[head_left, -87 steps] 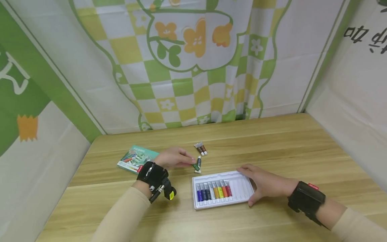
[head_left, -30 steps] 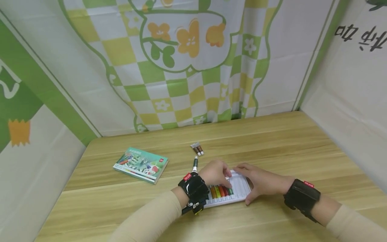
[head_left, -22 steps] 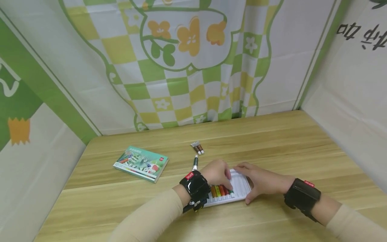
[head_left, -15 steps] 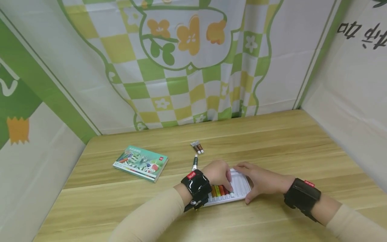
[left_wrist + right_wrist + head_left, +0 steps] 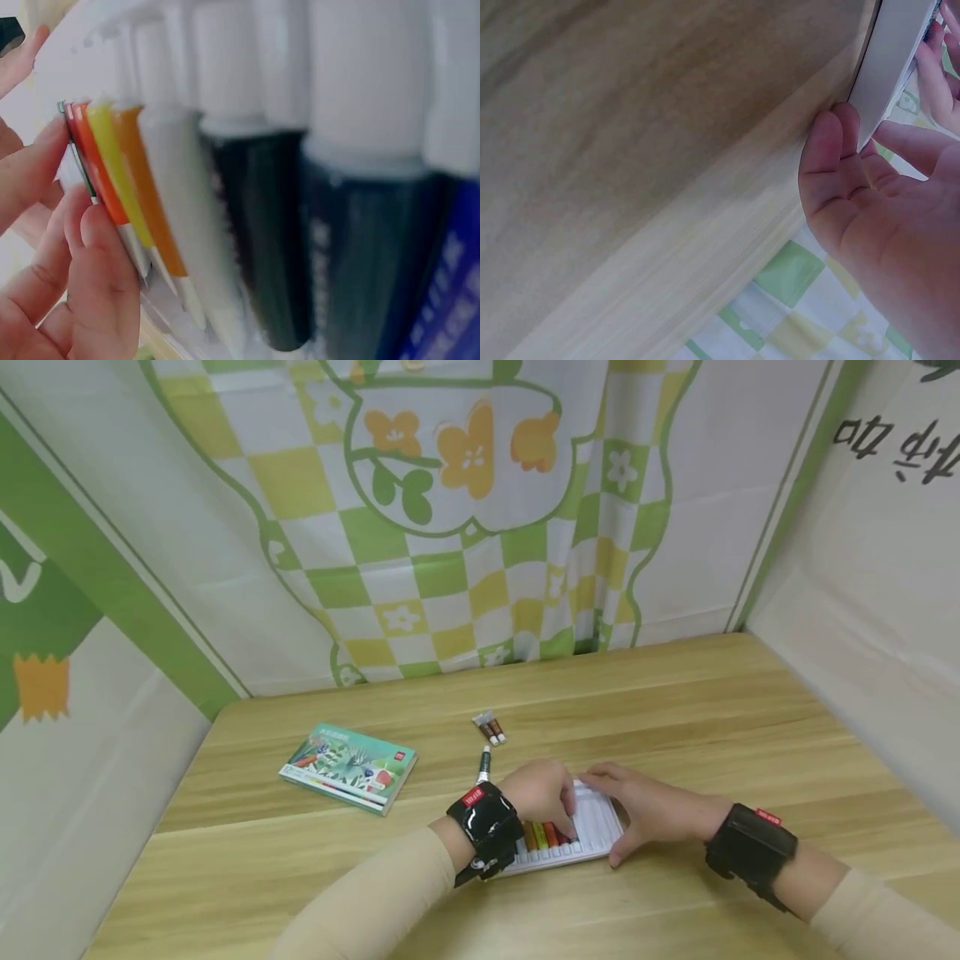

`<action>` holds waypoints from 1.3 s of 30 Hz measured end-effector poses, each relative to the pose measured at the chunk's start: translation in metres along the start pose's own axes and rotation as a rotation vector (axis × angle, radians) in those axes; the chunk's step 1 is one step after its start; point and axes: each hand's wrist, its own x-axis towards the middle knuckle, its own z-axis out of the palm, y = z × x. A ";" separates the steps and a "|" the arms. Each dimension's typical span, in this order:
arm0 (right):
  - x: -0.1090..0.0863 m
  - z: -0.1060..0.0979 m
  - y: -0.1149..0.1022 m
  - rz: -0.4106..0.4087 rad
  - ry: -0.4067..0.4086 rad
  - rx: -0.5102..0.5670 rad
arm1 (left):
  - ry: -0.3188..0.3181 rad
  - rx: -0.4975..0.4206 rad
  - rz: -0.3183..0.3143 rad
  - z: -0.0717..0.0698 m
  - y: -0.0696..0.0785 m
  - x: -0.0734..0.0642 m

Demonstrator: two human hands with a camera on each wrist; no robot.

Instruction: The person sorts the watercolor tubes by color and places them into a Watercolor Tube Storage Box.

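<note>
Wood-grained table beneath ridged rectangular tray

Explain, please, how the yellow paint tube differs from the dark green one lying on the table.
Place: the yellow tube lies in the white tray, the dark green tube on the table. Direction: the yellow tube's cap points to the near side, the dark green tube's to the far side. Both have white caps.

The tray is white; tubes yellow, orange, red; curtain checked green, yellow, white.
</note>
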 end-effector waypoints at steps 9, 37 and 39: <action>-0.001 0.000 -0.004 0.036 -0.011 0.017 | 0.099 0.035 0.030 -0.030 -0.033 -0.006; -0.001 0.004 -0.004 0.054 -0.011 0.044 | 0.298 -0.075 -0.159 -0.037 -0.104 -0.005; -0.001 0.002 -0.004 0.047 -0.011 0.038 | 0.310 -0.073 -0.152 -0.037 -0.104 -0.005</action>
